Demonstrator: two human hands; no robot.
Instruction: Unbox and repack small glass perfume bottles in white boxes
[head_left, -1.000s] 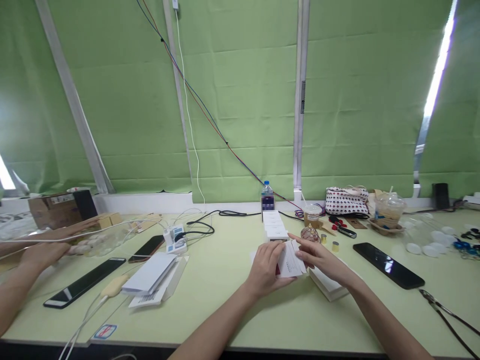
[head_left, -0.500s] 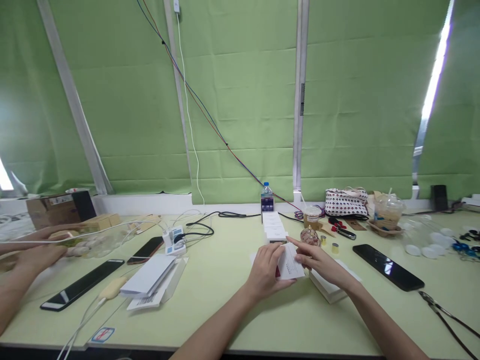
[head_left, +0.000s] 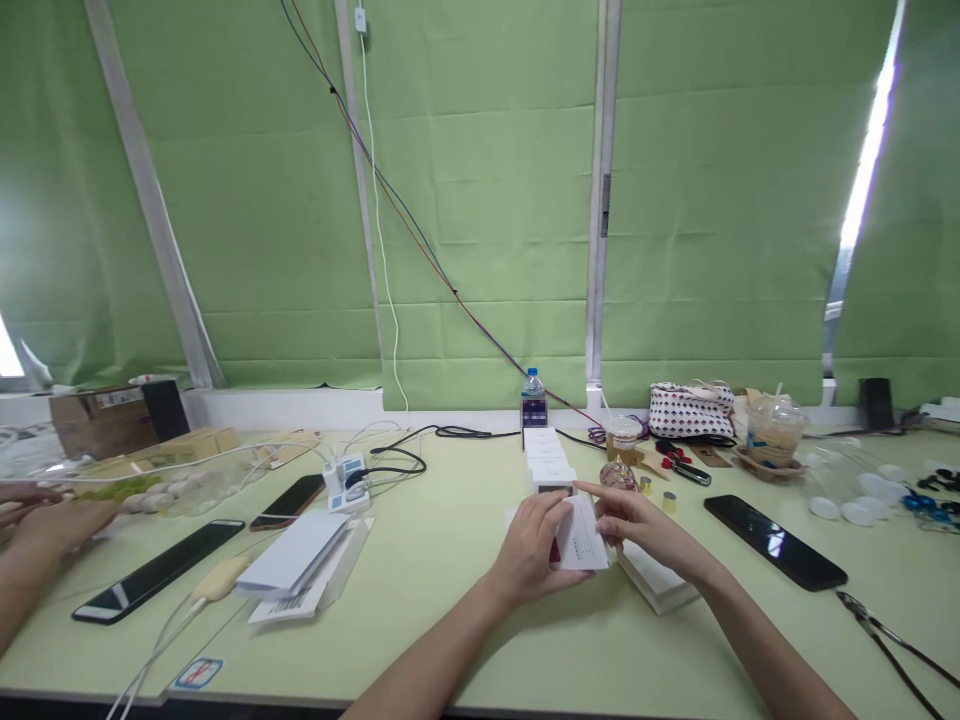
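Note:
My left hand [head_left: 529, 545] is closed around a white printed card [head_left: 583, 535], with a small dark red patch showing by its fingers. The print faces up towards me. My right hand [head_left: 637, 525] reaches in from the right, index finger stretched along the card's top edge and thumb apart from it near the right edge. Under my right wrist lies a thick stack of white cards [head_left: 660, 588], partly covered. Just beyond the hands, a row of white boxes or cards [head_left: 546, 455] runs back towards a bottle with a blue cap [head_left: 534, 395].
A black phone [head_left: 776, 540] and pliers [head_left: 874, 620] lie at right. Drink cups [head_left: 621, 438] and a patterned pouch [head_left: 691, 410] stand behind. Leftward are folded white papers [head_left: 296, 555], a power strip [head_left: 346, 482], two more phones, cables and another person's hands [head_left: 64, 520].
My hands and the card stay almost in place, the right hand shifting very slightly. At far left, the other person's hands have drawn back towards the left edge.

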